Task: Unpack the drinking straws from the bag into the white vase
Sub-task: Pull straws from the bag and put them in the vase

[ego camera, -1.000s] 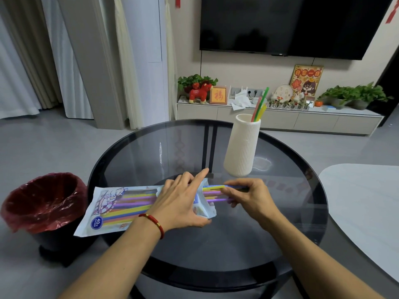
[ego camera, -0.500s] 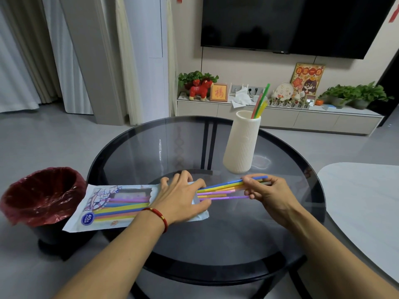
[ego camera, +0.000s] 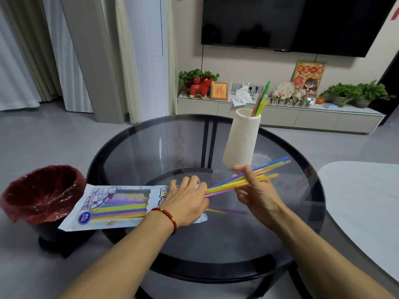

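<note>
A white printed bag of straws (ego camera: pixel 112 207) lies flat on the left part of the round glass table (ego camera: pixel 133 152), with coloured straws showing through it. My left hand (ego camera: pixel 186 201) presses down on the bag's open right end. My right hand (ego camera: pixel 255 190) grips a bunch of coloured straws (ego camera: pixel 271 169), drawn mostly out of the bag and tilted up to the right. The ribbed white vase (ego camera: pixel 241 143) stands just behind my right hand and holds a few straws (ego camera: pixel 261 100).
A bin with a red liner (ego camera: pixel 41 190) stands on the floor left of the table, under the bag's overhanging end. A white table (ego camera: pixel 362 203) sits at the right. A low cabinet (ego camera: pixel 280 117) with ornaments and plants runs along the back wall under a TV.
My right hand has pulled a bunch of straws rightward out of the bag and lifted their far ends. My left hand stays pressed on the bag's mouth.
</note>
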